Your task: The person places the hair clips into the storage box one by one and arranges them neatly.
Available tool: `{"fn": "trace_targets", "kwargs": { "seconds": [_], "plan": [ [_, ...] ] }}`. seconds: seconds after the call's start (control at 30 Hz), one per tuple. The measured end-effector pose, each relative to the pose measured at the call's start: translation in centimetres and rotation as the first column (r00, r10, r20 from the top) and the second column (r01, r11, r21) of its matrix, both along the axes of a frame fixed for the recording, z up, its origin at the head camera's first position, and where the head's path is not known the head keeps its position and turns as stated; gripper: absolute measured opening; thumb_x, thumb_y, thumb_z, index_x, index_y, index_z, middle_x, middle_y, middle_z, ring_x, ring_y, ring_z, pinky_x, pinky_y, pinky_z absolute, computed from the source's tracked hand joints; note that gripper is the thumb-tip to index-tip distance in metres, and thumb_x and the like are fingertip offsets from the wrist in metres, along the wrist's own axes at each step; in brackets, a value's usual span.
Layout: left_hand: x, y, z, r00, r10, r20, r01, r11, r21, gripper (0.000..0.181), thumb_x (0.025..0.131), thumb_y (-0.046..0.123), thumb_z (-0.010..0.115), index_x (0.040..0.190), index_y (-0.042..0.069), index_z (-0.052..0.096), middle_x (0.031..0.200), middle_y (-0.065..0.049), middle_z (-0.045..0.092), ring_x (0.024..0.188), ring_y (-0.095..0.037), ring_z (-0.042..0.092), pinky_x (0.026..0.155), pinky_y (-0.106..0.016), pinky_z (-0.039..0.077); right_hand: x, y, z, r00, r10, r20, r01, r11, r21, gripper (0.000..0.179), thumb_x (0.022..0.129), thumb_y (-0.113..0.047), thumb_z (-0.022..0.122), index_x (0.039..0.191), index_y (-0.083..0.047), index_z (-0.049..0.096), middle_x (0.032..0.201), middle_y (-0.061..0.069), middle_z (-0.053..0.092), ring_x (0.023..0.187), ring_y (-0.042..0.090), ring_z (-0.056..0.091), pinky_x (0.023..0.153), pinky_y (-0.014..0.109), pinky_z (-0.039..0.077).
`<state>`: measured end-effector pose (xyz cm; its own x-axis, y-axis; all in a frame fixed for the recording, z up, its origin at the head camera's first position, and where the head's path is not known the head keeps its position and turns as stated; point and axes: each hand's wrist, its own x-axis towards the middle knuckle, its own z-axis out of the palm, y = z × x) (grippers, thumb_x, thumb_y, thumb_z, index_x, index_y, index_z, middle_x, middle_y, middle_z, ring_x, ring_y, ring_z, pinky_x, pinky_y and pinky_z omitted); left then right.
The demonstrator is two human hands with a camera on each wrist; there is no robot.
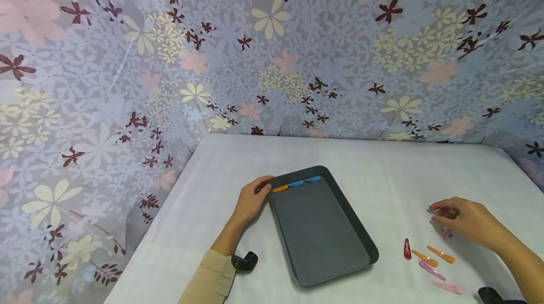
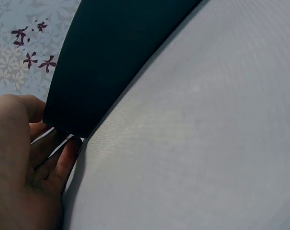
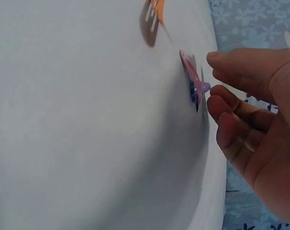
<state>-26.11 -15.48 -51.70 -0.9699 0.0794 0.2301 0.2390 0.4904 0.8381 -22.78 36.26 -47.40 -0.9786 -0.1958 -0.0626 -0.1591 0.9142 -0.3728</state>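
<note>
A dark grey tray (image 1: pixel 325 228) lies at a slant on the white table. My left hand (image 1: pixel 251 200) grips its far left corner, also seen with the tray wall (image 2: pixel 102 57) in the left wrist view. Along the tray's far end sit an orange snap hair clip (image 1: pixel 280 188) and two blue hair clips (image 1: pixel 313 179) in a row. On the right, my right hand (image 1: pixel 471 221) hovers low with thumb and fingers apart. Right by its fingertips are a pink hair clip (image 3: pixel 189 64) and a purple one (image 3: pixel 206 87), overlapping in the right wrist view.
Between tray and right hand lie a red hair clip (image 1: pixel 407 249), two orange clips (image 1: pixel 440 253), a purple-pink clip (image 1: pixel 432 270) and a light pink clip (image 1: pixel 447 287). Floral cloth (image 1: pixel 297 58) hangs behind the white table (image 1: pixel 204 228) and on its left side.
</note>
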Motion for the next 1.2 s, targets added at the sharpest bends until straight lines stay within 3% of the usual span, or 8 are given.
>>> {"fn": "trace_targets", "kwargs": {
  "seconds": [0.13,0.27,0.53,0.9,1.2],
  "plan": [
    [-0.1,-0.1,0.0,1.000,0.004,0.005,-0.004,1.000,0.001,0.030,0.096,0.034,0.052,0.125,0.030,0.060,0.124,0.002,0.064,0.114,-0.018,0.061,0.097,-0.039,0.048,0.0,0.4,-0.2,0.999,-0.007,0.031,0.007,1.000,0.005,0.041,0.081,-0.038,0.071,0.107,-0.005,0.069,0.089,0.002,0.069,0.079,0.014,0.058,0.065,0.038,0.047],
    [-0.1,-0.2,0.0,1.000,0.003,0.009,-0.003,1.000,-0.002,0.031,0.096,0.035,0.052,0.125,0.029,0.060,0.125,0.002,0.064,0.115,-0.017,0.060,0.097,-0.039,0.048,0.2,0.6,-0.5,1.000,-0.002,0.022,0.002,1.000,-0.001,0.035,0.082,-0.033,0.070,0.104,-0.006,0.070,0.091,0.003,0.070,0.081,0.015,0.059,0.067,0.042,0.048],
    [0.1,-0.3,0.1,1.000,-0.014,0.012,0.014,1.000,-0.004,0.032,0.096,0.035,0.051,0.127,0.028,0.059,0.127,0.002,0.063,0.116,-0.018,0.059,0.098,-0.039,0.048,0.8,0.7,-0.6,1.000,-0.019,0.021,0.020,0.999,-0.035,0.022,0.086,-0.032,0.066,0.095,-0.013,0.072,0.092,0.005,0.071,0.070,-0.012,0.047,0.058,0.022,0.042],
    [0.1,-0.5,-0.1,1.000,-0.009,0.017,0.010,1.000,-0.003,0.032,0.096,0.036,0.051,0.126,0.029,0.059,0.127,0.003,0.063,0.117,-0.017,0.059,0.098,-0.039,0.048,1.4,0.9,-0.8,0.996,-0.027,0.084,0.030,0.999,-0.038,0.025,0.090,-0.029,0.062,0.101,-0.008,0.068,0.095,0.005,0.069,0.070,-0.005,0.050,0.056,0.022,0.043],
    [0.1,-0.8,-0.1,1.000,-0.015,0.009,0.015,1.000,-0.012,0.033,0.096,0.035,0.051,0.127,0.027,0.059,0.127,0.003,0.062,0.117,-0.017,0.059,0.098,-0.039,0.048,2.8,1.4,-1.1,0.991,0.064,0.113,-0.047,0.988,-0.146,0.029,0.080,-0.023,0.073,0.103,-0.007,0.065,0.096,0.001,0.065,0.074,-0.008,0.051,0.062,0.019,0.048]
  ]
}}
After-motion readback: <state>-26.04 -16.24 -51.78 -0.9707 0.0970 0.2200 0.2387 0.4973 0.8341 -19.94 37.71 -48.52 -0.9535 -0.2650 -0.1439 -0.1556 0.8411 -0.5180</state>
